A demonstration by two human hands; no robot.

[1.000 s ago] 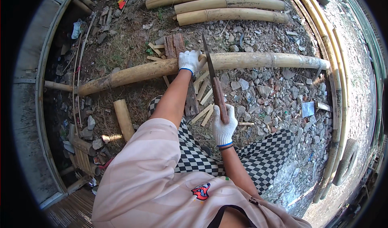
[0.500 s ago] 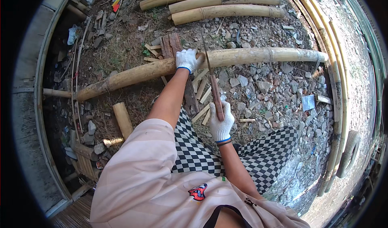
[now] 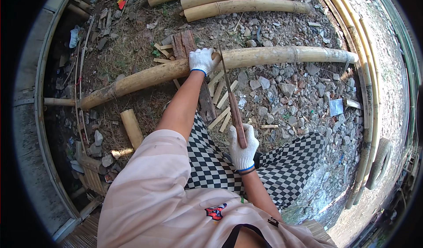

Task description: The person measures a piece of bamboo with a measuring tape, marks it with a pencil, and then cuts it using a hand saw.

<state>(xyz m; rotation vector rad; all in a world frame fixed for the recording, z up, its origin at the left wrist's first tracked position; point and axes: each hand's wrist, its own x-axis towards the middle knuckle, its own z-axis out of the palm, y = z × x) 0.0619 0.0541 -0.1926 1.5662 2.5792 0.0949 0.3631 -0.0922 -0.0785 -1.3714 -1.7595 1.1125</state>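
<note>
A long, thick bamboo pole (image 3: 269, 56) lies crosswise in front of me, resting on a dark wooden block (image 3: 184, 43). My left hand (image 3: 204, 61), in a white knit glove, is wrapped over the pole near the block. Just to its right, the narrow blade of a handsaw (image 3: 233, 100) stands against the bamboo. My right hand (image 3: 243, 147), gloved too, is closed around the saw's wooden handle close to my checkered trousers. How deep the blade sits in the bamboo I cannot tell.
Cut bamboo lengths (image 3: 246, 7) lie beyond the pole. A short bamboo piece (image 3: 132, 127) is on the ground at left. Thin offcuts (image 3: 222, 100) and rubble lie below the pole. Long poles (image 3: 372, 94) and a tire (image 3: 379, 163) line the right side.
My right hand has drawn the saw back toward my body and slightly right. The left hand keeps its hold on the bamboo pole.
</note>
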